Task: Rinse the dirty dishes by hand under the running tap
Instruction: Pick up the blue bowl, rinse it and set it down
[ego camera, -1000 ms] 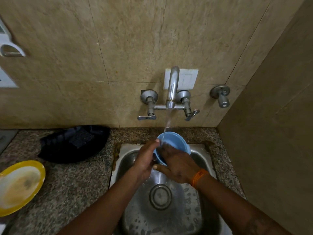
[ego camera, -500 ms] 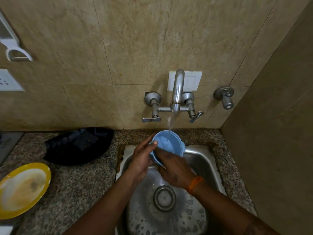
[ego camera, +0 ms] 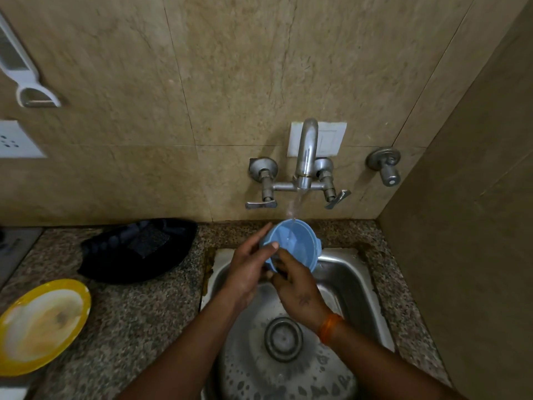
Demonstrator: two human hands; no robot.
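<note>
A small blue bowl (ego camera: 294,243) is held tilted over the back of the steel sink (ego camera: 354,272), its opening facing me. Water runs from the chrome tap (ego camera: 306,157) onto the bowl's far rim. My left hand (ego camera: 248,269) grips the bowl's left side, thumb on the rim. My right hand (ego camera: 300,290), with an orange band at the wrist, holds the bowl from below, fingers partly hidden behind my left hand. A dirty yellow plate (ego camera: 40,324) lies on the granite counter at the far left.
A black tray (ego camera: 138,249) with a dark scrub pad sits on the counter (ego camera: 138,319) left of the sink. Tap handles (ego camera: 261,203) flank the spout; a separate valve (ego camera: 386,166) juts from the wall at right. A side wall closes off the right. The sink drain (ego camera: 284,339) is uncovered.
The bowl has risen slightly and moved closer under the stream. My left thumb has shifted onto the rim while my right hand slid lower beneath the bowl.
</note>
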